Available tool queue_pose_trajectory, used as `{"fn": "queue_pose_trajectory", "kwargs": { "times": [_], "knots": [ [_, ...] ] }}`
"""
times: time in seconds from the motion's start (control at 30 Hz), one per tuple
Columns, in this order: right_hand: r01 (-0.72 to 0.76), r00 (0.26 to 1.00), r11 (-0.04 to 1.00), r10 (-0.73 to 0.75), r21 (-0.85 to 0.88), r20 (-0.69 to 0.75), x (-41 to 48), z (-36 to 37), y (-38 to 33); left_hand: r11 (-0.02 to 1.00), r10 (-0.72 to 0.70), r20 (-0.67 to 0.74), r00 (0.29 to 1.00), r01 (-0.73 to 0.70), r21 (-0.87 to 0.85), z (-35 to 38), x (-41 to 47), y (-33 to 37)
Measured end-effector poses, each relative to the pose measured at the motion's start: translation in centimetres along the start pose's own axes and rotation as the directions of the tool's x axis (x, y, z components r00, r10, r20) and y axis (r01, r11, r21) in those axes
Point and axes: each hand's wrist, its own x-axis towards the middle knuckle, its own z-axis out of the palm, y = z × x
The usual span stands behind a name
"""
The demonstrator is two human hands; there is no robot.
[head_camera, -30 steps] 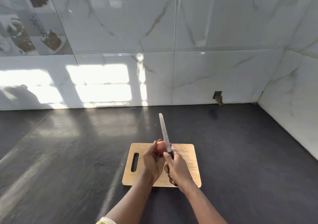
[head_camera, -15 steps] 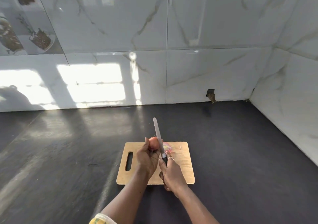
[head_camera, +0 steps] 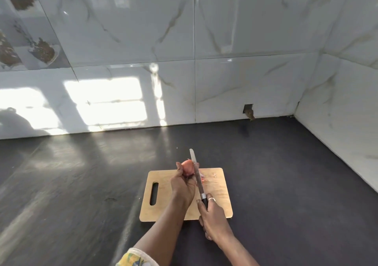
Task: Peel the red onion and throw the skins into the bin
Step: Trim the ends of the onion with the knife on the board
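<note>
My left hand [head_camera: 182, 186] grips the red onion [head_camera: 187, 167] and holds it up over the far part of the wooden cutting board [head_camera: 163, 204]. In my right hand [head_camera: 212, 216] is the black handle of a long knife [head_camera: 196, 175]; its blade points away from me and lies against the onion's right side. A few small pink skin scraps [head_camera: 206, 178] lie on the board just right of the blade. No bin is in view.
The board lies on a dark countertop [head_camera: 81, 184] that runs to a white marble-tiled wall [head_camera: 194, 61] at the back and on the right. A small hole [head_camera: 248, 110] is in the wall near the counter.
My right hand has drawn back toward me along the knife's line and the two hands have parted. The onion now sits higher, near the blade's tip. Skin scraps now lie on the board.
</note>
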Motion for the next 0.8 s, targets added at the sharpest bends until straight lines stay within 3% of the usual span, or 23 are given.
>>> {"fn": "queue_pose_trajectory", "kwargs": {
  "times": [0.23, 0.33, 0.47, 0.63, 0.8],
  "knots": [
    [-0.020, 1.000, 0.998, 0.020, -0.053, 0.003, -1.1, -0.8, 1.0, 1.000, 0.024, 0.028, 0.999, -0.024, 0.006, 0.4, 0.6, 0.5],
    [-0.042, 0.989, 0.998, 0.034, -0.052, -0.143, -1.0, -1.0, 1.2, 0.998, 0.061, 0.013, 0.998, -0.061, 0.013, -0.2, 1.7, 1.0],
    [-0.068, 0.945, 0.990, 0.025, -0.122, -0.325, 0.1, -1.9, 0.6, 0.969, 0.140, 0.057, 0.989, -0.148, 0.196, -1.6, 2.8, 1.6],
    [-0.154, 0.923, 0.951, 0.042, -0.267, -0.383, 1.8, -1.5, -0.1, 0.834, 0.304, 0.078, 0.950, -0.304, 0.461, -3.0, 3.0, 2.4],
    [-0.181, 0.917, 0.838, -0.046, -0.515, -0.397, 2.0, -0.3, 0.2, 0.629, 0.547, 0.096, 0.832, -0.484, 0.609, -3.6, 2.3, 2.5]
  ]
}}
